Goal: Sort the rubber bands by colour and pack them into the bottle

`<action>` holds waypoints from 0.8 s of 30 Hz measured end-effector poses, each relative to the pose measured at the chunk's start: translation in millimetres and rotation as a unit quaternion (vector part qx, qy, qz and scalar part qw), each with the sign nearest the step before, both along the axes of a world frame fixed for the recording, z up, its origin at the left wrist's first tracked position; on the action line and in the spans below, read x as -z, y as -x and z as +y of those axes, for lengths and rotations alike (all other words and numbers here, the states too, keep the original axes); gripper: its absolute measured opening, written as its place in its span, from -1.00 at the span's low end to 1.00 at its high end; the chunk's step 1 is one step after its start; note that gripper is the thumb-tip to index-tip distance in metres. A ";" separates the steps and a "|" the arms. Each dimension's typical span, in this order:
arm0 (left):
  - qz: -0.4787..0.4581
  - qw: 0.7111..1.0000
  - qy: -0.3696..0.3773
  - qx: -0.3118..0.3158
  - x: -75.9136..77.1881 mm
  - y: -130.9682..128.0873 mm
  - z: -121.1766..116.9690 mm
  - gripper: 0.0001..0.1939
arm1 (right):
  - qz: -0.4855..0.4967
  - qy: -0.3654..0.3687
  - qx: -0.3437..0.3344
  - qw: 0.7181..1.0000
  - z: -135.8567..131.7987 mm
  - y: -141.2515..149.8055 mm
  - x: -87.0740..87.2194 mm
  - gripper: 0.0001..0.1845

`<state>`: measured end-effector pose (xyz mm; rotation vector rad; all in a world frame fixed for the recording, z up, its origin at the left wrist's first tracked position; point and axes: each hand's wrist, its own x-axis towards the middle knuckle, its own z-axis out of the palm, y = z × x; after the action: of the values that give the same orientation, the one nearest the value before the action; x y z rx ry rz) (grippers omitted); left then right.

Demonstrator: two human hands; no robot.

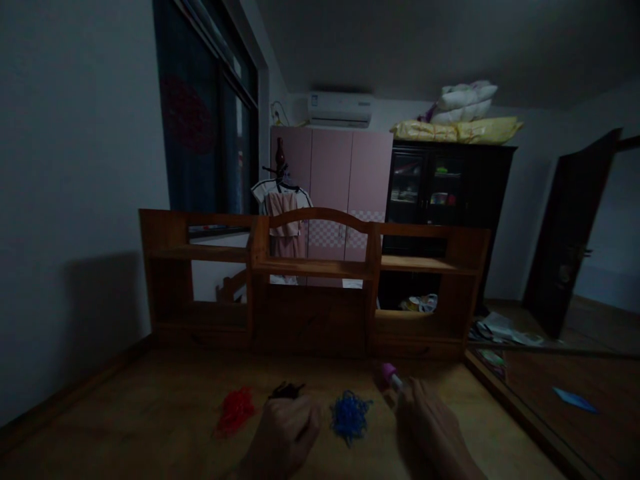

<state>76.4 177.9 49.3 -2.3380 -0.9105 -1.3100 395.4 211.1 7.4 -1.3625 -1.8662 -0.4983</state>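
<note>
My left hand (287, 430) is closed in a fist above the wooden desktop (165, 413); what it holds, if anything, is hidden. Just beyond it lies a black tangle of thin strands (287, 389), partly covered by the hand. To its left is a red tangle of strands (237, 409), and to its right a blue tangle of strands (350, 417). My right hand (427, 420) is closed around a slim pale tube with a purple end (389, 372), which points up and to the left. Its exact kind is too dark and blurred to tell.
A wooden shelf unit (313, 269) spans the desk's back edge. The desk has a raised right rim (510, 407), with a blue flat item (575, 400) on the floor beyond. A wall (75, 267) runs along the left. Behind stand a pink wardrobe (330, 167) and a dark cabinet (480, 193).
</note>
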 end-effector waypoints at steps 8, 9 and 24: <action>-0.047 0.998 0.037 -0.030 -2.9 -8.7 -6.7 -0.70 | 0.029 0.041 -0.175 0.983 -22.7 36.5 -43.8 -0.53; -0.041 0.998 0.031 -0.026 -3.7 -7.3 -7.8 -0.68 | 0.018 0.027 -0.191 0.981 -27.0 42.7 -43.4 -0.52; 0.064 0.991 -0.105 0.062 -15.1 -19.5 -23.3 -0.69 | -0.178 -0.137 -0.242 0.944 -53.6 73.0 -27.0 -0.59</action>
<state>95.9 154.5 64.4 -2.3123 -0.5685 -1.2201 322.5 157.5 34.4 -0.6213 -2.2282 -0.7463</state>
